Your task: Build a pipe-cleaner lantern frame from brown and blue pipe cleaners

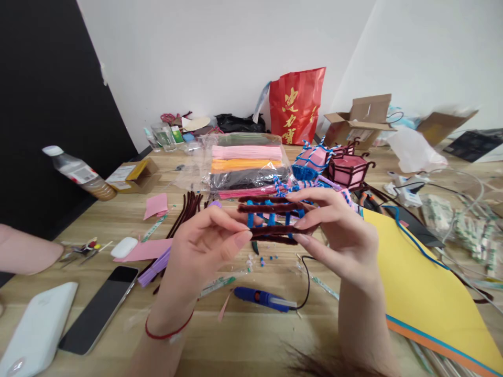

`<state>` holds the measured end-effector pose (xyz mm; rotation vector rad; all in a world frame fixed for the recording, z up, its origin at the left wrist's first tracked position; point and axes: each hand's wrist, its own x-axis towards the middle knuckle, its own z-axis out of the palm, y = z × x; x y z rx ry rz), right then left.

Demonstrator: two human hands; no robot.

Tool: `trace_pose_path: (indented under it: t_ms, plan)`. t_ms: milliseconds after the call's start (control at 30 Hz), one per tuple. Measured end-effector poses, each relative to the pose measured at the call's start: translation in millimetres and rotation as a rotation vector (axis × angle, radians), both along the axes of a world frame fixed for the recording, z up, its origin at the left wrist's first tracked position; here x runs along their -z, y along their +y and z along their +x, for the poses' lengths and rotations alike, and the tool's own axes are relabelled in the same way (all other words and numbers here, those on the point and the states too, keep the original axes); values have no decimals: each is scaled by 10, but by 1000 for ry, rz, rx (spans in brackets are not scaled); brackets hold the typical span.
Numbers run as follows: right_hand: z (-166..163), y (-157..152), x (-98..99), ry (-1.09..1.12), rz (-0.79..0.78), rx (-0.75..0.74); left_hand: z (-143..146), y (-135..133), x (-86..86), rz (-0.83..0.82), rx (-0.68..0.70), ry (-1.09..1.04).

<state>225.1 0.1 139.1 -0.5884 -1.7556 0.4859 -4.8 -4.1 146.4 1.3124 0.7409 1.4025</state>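
Observation:
Between both hands, raised over the table, is a small frame of brown pipe cleaners (271, 230) joined by short blue uprights. My left hand (208, 246) pinches its left end with thumb and forefinger. On the right end, my right hand (338, 235) grips with thumb and several fingers, partly hiding that side. Below the frame a blue glue gun (261, 298) lies on the table, its black cord running off to the right. Tiny blue bits and clear scraps are scattered just above it. Brown pipe cleaners (184, 209) lie behind my left hand.
A pack of coloured pipe cleaners (247, 165) lies behind, beside pink lanterns (348, 170) and a red bag (296, 107). Yellow sheets (428, 283) cover the right. A phone (102, 309), white power bank (41, 327), bottle (80, 173) and another person's arm (27, 250) are left.

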Motion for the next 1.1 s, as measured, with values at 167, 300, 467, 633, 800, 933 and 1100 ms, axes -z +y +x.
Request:
trace_pose_path:
  t_ms: [167, 300, 467, 633, 800, 933, 1100]
  plan:
    - [-41, -9, 12, -5, 6, 72, -20, 40, 22, 9, -41, 30]
    - [-105, 3, 84, 37, -8, 139, -44, 66, 34, 21, -127, 99]
    - [-3, 110, 463, 172, -113, 268, -110, 142, 61, 22, -217, 101]
    - [318, 99, 895, -457, -634, -155, -123, 171, 57, 20, -231, 86]
    - [290, -39, 1141, -698, -1103, -676, -105, 133, 35, 34, -277, 102]
    - [-21, -174, 1322, -711, -1013, -668, -105, 121, 47, 84, -301, 83]
    - [-192, -276, 1323, -554, -827, -419, -101, 101, 49, 94, -362, 101]
